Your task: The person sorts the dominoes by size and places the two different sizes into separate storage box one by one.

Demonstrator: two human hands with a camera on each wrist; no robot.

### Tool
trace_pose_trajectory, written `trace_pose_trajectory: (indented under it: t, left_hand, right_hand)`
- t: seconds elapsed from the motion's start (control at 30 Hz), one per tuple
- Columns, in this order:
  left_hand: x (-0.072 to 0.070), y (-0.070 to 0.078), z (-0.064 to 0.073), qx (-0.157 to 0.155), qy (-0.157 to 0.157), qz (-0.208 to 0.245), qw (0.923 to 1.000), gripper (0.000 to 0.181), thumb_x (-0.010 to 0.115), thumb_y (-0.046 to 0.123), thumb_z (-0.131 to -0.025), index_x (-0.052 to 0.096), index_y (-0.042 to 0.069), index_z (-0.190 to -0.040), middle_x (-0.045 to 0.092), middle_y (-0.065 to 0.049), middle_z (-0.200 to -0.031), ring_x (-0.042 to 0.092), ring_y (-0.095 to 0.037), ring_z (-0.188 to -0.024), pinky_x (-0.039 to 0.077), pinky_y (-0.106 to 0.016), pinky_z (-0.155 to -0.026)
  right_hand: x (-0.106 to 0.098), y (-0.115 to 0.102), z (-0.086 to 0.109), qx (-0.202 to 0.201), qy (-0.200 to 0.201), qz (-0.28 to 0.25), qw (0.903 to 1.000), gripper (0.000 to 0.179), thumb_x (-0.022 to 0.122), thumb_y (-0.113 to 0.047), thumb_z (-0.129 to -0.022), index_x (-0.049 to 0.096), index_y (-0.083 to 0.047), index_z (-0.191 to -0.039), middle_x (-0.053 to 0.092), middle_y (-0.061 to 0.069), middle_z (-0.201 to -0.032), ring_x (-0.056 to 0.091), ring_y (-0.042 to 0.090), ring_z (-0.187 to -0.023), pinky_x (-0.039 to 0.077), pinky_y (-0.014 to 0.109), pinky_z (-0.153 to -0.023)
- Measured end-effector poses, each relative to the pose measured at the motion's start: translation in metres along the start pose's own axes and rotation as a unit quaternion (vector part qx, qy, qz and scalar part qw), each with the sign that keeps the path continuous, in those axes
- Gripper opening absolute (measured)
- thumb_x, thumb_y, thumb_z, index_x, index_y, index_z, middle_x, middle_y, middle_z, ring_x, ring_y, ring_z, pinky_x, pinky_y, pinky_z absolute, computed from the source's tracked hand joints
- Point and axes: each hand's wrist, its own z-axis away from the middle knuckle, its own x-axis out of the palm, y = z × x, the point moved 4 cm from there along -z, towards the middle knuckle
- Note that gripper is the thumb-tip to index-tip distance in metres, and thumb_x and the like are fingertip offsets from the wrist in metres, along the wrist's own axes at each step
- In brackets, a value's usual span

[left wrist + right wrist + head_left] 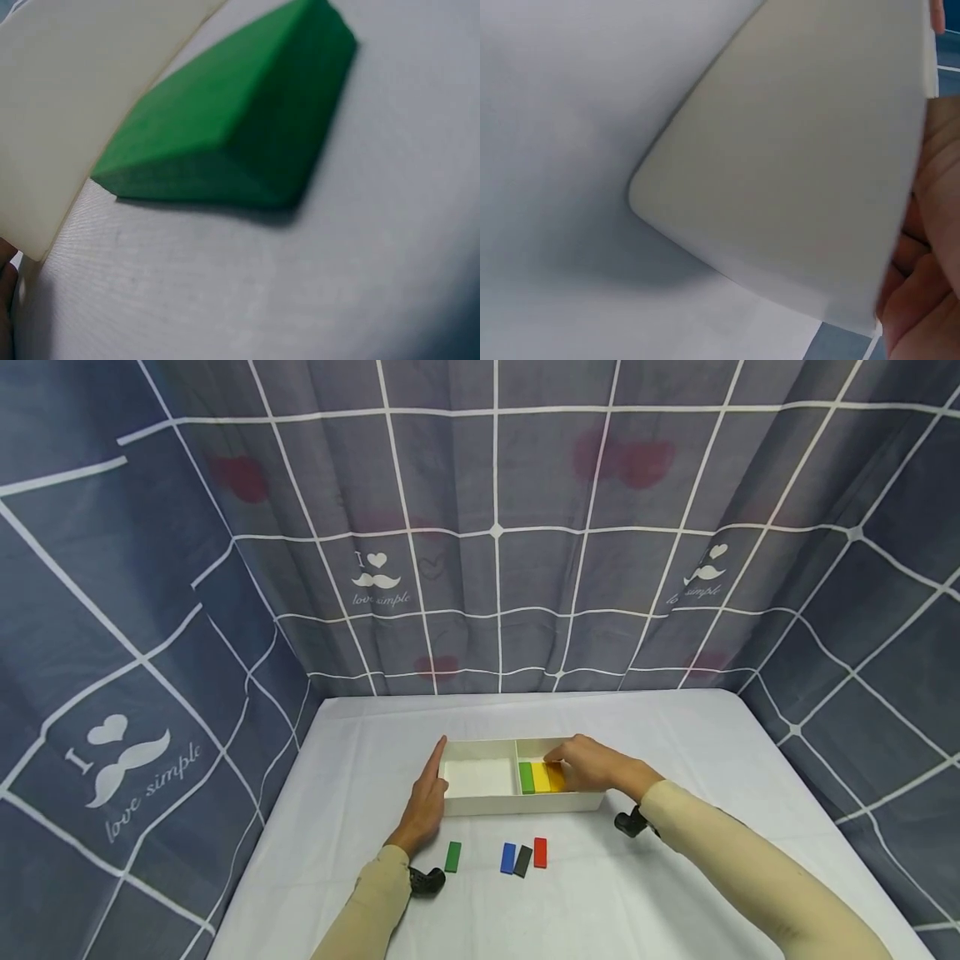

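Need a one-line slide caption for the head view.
Left grip against a white tray, right grip at yellow blocks in its right compartment, four loose blocks in front.

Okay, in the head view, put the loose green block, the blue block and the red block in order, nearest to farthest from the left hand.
From the left hand:
1. Loose green block, at the row's left end.
2. Blue block, left of the black block.
3. Red block, at the row's right end.
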Motion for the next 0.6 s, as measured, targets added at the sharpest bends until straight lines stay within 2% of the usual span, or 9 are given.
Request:
trace_pose_trajectory:
  t: [0.2, 0.37, 0.47, 0.6]
  left_hand:
    - [0.000, 0.000, 0.000, -0.003, 0.003, -0.012, 0.9999, 0.080, 0.031, 0.005, -0.107, 0.011, 0.037, -0.177, 0.018, -0.001, -0.185, 0.019, -0.030, -0.170, 0.015, -0.059, -0.138]
    - [0.000, 0.001, 0.000, 0.000, 0.008, -0.016, 0.9998, 0.080, 0.034, 0.005, -0.107, 0.010, 0.036, -0.177, 0.018, -0.001, -0.185, 0.019, -0.030, -0.170, 0.017, -0.059, -0.138]
    - [-0.001, 0.000, 0.000, 0.003, 0.014, -0.007, 0.9999, 0.077, 0.038, 0.009, -0.110, 0.010, 0.033, -0.178, 0.016, -0.002, -0.185, 0.018, -0.031, -0.171, 0.016, -0.061, -0.138]
    - [-0.002, 0.000, 0.002, 0.005, 0.019, 0.007, 0.9998, 0.073, 0.043, 0.018, -0.114, 0.009, 0.031, -0.178, 0.014, -0.002, -0.185, 0.015, -0.031, -0.171, 0.013, -0.061, -0.138]
  right_hand:
    - [-0.011, 0.001, 0.006, 0.000, 0.035, -0.026, 0.9990, 0.050, 0.087, -0.019, -0.094, 0.074, 0.000, -0.138, 0.076, 0.013, -0.138, 0.074, 0.031, -0.127, 0.060, 0.051, -0.110]
    - [-0.019, 0.005, 0.019, -0.007, 0.118, -0.033, 0.9925, 0.042, 0.080, -0.024, -0.101, 0.075, 0.000, -0.135, 0.079, 0.013, -0.132, 0.077, 0.032, -0.117, 0.064, 0.052, -0.102]
    - [-0.022, 0.009, 0.030, 0.007, 0.192, -0.044, 0.9805, 0.039, 0.079, -0.023, -0.101, 0.076, -0.004, -0.134, 0.079, 0.012, -0.133, 0.077, 0.034, -0.114, 0.065, 0.053, -0.099]
    - [-0.023, 0.017, 0.044, 0.040, 0.286, -0.062, 0.9554, 0.037, 0.077, -0.022, -0.102, 0.076, -0.006, -0.136, 0.077, 0.013, -0.137, 0.075, 0.034, -0.120, 0.063, 0.056, -0.103]
